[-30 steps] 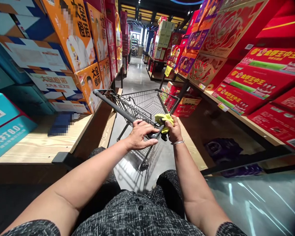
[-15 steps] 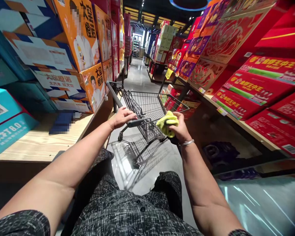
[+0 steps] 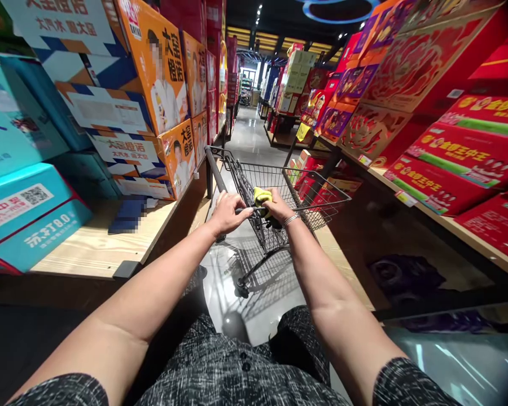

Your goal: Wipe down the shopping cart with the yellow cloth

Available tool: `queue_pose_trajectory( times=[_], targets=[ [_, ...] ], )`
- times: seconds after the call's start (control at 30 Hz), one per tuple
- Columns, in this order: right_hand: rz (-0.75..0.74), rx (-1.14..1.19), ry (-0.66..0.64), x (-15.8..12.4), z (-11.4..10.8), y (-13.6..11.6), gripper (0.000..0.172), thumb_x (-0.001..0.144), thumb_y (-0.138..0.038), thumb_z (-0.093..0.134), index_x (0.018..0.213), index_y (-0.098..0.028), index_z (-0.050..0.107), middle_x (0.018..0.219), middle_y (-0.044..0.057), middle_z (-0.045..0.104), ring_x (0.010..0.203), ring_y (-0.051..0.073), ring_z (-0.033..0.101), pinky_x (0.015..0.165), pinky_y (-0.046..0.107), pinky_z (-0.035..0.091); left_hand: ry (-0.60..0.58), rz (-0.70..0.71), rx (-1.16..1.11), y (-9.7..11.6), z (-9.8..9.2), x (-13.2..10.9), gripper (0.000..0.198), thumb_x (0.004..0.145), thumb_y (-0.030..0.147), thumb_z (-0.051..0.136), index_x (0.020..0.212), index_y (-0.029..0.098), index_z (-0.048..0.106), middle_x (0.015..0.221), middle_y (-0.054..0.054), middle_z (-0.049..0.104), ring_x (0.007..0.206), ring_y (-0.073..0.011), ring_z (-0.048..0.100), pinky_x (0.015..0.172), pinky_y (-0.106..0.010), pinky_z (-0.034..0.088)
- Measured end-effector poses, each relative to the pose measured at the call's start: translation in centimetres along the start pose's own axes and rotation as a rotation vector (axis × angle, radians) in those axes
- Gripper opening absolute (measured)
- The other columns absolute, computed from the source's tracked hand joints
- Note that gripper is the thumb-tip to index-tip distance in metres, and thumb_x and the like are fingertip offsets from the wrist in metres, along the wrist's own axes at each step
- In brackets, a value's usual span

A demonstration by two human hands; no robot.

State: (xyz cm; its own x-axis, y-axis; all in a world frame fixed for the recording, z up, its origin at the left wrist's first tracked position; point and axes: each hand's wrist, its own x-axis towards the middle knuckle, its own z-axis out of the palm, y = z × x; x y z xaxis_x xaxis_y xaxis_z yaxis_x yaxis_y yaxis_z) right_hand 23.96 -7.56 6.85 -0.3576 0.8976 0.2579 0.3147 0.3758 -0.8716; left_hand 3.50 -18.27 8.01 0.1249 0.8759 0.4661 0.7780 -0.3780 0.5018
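A dark wire shopping cart [image 3: 246, 179] stands tilted across the aisle just ahead of me. My left hand [image 3: 228, 215] is closed on the near end of its handle [image 3: 217, 169], thumb pointing right. A crumpled yellow-green cloth [image 3: 262, 195] is held in my right hand [image 3: 281, 207], at the near side of the cart's frame. The cloth sits against the frame close to my left thumb; my right fingers are partly hidden behind it. A silver bracelet circles my right wrist. No goods show in the basket.
Stacked orange drink cartons [image 3: 175, 160] and turquoise boxes [image 3: 38, 217] stand on a wooden shelf at left, with a dark blue item [image 3: 127, 215] lying before them. Red boxes [image 3: 457, 152] line the right shelf [image 3: 432, 206]. The tiled aisle [image 3: 248, 127] runs ahead between displays.
My right hand has brought the cloth leftward onto the cart's frame, close to my left hand. My left hand remains at the handle. The whole view has shifted slightly left.
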Motion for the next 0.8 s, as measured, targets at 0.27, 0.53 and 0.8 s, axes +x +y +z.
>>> queue_pose_trajectory(
  times=[0.27,0.53,0.8],
  targets=[
    [0.189,0.269,0.112,-0.8,1.3,-0.4,0.063,0.048,-0.049,0.088,0.094,-0.023,0.052,0.083,-0.004,0.063,0.074,0.013,0.058,0.072,0.031,0.053,0.056,0.039,0.050,0.5,0.7,-0.5,0.028,0.084,0.046,0.077,0.083,0.022,0.062,0.089,-0.003,0.070,0.097,-0.0251,0.062,0.114,-0.052,0.034],
    [0.029,0.436,0.196,-3.6,1.6,-0.1,0.059,0.053,-0.048,0.088,0.093,-0.024,0.052,0.086,-0.003,0.065,0.076,0.014,0.062,0.072,0.031,0.055,-0.031,0.078,0.148,-0.3,0.5,0.2,0.038,0.105,0.042,0.043,0.082,0.021,0.065,0.092,-0.005,0.069,0.099,-0.0236,0.061,0.114,-0.052,0.032],
    [-0.733,-0.175,0.279,-5.2,4.7,-2.2,0.031,0.080,-0.032,0.077,0.105,-0.026,0.058,0.109,0.006,0.061,0.104,0.021,0.060,0.094,0.040,0.052,-0.004,0.117,0.105,-1.9,0.8,0.1,0.054,0.111,0.043,0.016,0.090,0.021,0.061,0.098,-0.005,0.068,0.105,-0.0214,0.059,0.119,-0.046,0.028]
  ],
)
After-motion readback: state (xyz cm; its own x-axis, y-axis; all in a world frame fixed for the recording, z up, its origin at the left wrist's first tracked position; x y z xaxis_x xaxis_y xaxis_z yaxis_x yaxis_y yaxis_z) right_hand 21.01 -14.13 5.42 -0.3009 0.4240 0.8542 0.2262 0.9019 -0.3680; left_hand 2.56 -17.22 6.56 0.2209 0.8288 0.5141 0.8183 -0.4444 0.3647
